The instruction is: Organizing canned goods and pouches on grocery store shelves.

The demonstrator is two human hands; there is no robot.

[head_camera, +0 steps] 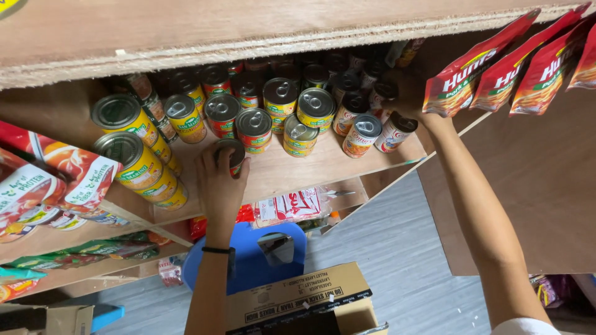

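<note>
My left hand (pixel 219 183) grips a small tin can (pixel 233 151) with a red label and ring-pull lid, resting on the front of a wooden shelf (pixel 279 170). Right behind it stands another red-labelled can (pixel 254 128). My right hand (pixel 406 93) reaches up and back into the right end of the same shelf, among the dark cans (pixel 385 93) at the rear. Whether its fingers hold a can is hidden in the shadow there. Yellow-labelled cans (pixel 129 155) stand stacked at the shelf's left.
Red sauce pouches (pixel 496 68) hang at the upper right. Packets (pixel 56 174) lie on the left shelves. Below me stand a blue plastic stool (pixel 254 257) and an open cardboard box (pixel 298 301) on a grey floor. A wooden board (pixel 186 31) overhangs the shelf.
</note>
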